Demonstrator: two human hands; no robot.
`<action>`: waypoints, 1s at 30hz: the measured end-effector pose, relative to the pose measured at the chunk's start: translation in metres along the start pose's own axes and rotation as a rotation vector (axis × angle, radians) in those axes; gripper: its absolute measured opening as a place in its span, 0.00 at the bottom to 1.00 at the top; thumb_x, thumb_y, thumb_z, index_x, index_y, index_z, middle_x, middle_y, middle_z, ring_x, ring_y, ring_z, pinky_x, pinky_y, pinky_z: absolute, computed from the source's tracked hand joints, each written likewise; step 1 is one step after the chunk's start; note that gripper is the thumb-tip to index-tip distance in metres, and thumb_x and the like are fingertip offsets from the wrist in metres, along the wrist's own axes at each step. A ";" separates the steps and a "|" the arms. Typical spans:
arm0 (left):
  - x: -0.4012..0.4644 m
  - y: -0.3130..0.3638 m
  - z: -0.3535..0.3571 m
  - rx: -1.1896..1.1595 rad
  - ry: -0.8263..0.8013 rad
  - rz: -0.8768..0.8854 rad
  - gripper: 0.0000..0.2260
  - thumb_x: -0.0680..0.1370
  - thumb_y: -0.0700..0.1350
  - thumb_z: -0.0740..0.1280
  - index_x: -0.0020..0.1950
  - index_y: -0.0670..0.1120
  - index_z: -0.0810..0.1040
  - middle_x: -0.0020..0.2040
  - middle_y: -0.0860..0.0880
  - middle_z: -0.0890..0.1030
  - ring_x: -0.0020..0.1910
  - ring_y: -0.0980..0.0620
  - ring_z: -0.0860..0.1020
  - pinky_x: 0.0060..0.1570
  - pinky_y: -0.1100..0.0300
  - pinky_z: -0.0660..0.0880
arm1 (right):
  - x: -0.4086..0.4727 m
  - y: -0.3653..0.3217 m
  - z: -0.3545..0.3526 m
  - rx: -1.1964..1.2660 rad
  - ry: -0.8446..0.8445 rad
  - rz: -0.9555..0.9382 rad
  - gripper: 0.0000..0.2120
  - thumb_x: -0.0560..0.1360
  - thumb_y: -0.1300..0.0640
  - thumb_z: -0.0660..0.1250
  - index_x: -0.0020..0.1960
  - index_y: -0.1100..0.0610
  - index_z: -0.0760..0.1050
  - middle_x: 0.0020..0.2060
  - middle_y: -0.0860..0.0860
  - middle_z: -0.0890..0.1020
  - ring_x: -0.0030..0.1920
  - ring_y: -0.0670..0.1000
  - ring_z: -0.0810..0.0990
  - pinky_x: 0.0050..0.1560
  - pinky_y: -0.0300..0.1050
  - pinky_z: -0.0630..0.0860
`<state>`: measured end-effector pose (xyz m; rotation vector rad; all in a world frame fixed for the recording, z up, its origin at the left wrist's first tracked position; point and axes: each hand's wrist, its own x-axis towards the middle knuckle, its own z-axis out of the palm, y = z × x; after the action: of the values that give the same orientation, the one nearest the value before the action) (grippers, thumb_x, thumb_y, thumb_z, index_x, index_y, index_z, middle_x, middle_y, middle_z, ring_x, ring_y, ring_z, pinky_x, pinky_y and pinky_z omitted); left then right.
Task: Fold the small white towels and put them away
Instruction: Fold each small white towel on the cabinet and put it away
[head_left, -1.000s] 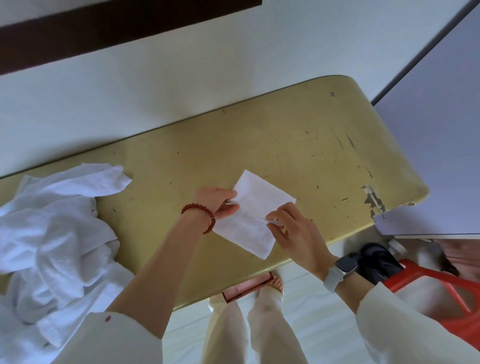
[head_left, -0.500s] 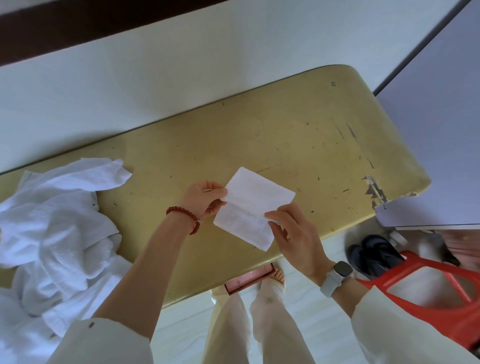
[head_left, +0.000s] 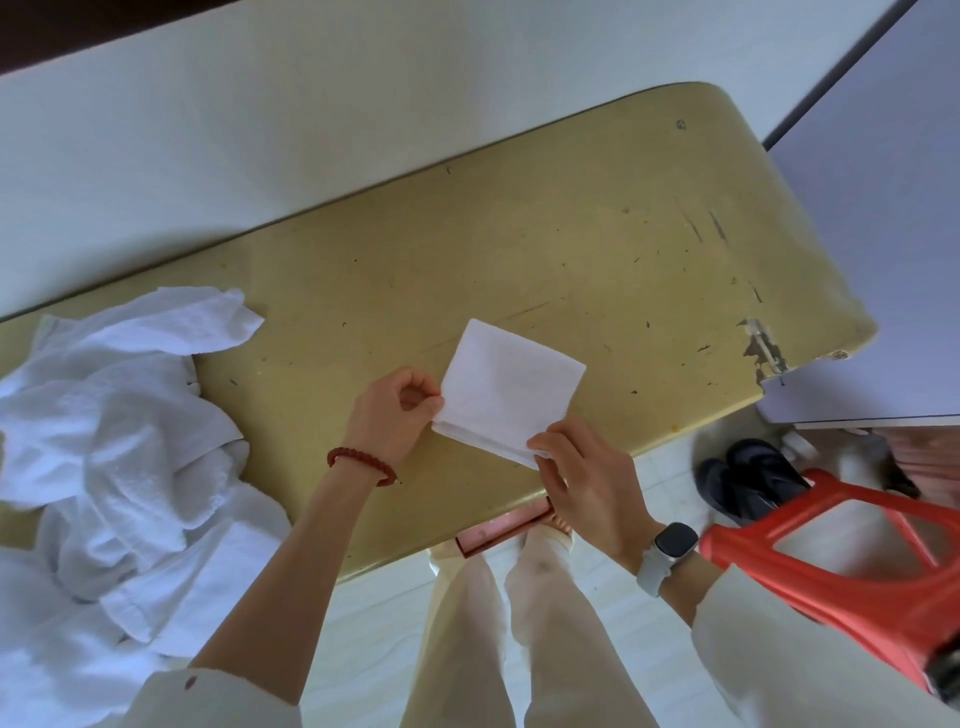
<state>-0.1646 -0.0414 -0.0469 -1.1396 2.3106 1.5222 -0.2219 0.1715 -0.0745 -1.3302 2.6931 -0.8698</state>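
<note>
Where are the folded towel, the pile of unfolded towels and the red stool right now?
folded towel (head_left: 506, 389): head view, middle of its top face.
pile of unfolded towels (head_left: 119, 436): head view, centre of the heap.
red stool (head_left: 810, 566): head view, its near plastic frame.

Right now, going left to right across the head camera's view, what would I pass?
Pile of white towels → left hand → folded small towel → right hand → black shoes → red stool. All but the last two are at the yellow table.

Both hands reach forward — left hand (head_left: 392, 415) and right hand (head_left: 587, 480) with fingertips pinched.
</note>
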 end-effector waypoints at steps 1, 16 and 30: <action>-0.001 -0.003 0.002 0.036 0.005 0.009 0.09 0.73 0.38 0.68 0.37 0.52 0.74 0.38 0.56 0.78 0.39 0.58 0.76 0.44 0.66 0.71 | -0.001 -0.001 0.000 -0.023 -0.011 0.005 0.07 0.71 0.61 0.60 0.43 0.57 0.77 0.37 0.51 0.78 0.34 0.51 0.76 0.25 0.37 0.65; -0.009 -0.020 0.009 0.346 -0.041 0.239 0.03 0.73 0.38 0.67 0.43 0.45 0.78 0.37 0.58 0.74 0.44 0.56 0.71 0.41 0.69 0.67 | -0.014 0.006 0.006 0.016 -0.078 0.041 0.09 0.71 0.63 0.59 0.41 0.62 0.78 0.39 0.54 0.78 0.41 0.49 0.73 0.24 0.39 0.71; -0.019 -0.004 0.060 0.762 0.136 0.704 0.14 0.71 0.43 0.58 0.49 0.45 0.80 0.49 0.46 0.80 0.45 0.45 0.78 0.40 0.57 0.74 | 0.004 0.005 -0.012 0.495 0.089 0.633 0.10 0.76 0.62 0.58 0.55 0.54 0.72 0.42 0.46 0.76 0.35 0.44 0.72 0.37 0.31 0.70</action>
<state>-0.1646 0.0175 -0.0684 -0.2417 3.1268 0.5081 -0.2308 0.1765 -0.0659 -0.3206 2.4494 -1.3714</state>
